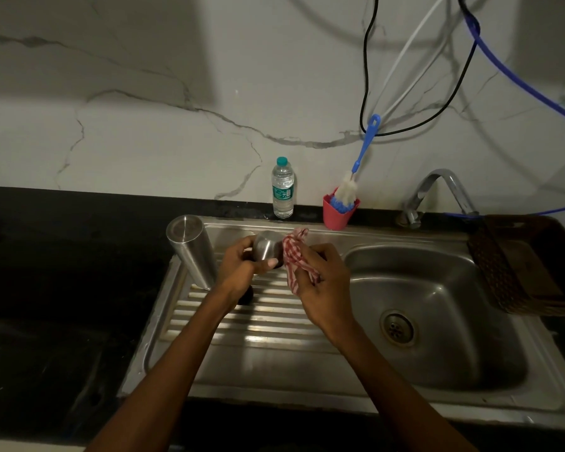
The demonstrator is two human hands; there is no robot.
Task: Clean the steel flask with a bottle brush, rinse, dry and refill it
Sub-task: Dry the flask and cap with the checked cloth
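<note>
Drying step: left hand (242,265) fingers clamped round the steel cup-lid (267,248), right hand (320,275) fingers pinching the checked cloth (294,256) against its right side, while the steel flask (191,252) stands inverted just left of the left fingers (long axis upright, left hand nearer).

The black table (62,288) holds a steel sink unit (274,363). A steel flask (193,252) stands on its ribbed drainboard. A water bottle (282,189), a pink cup (338,212) and a woven basket (516,265) sit along the edges.
</note>
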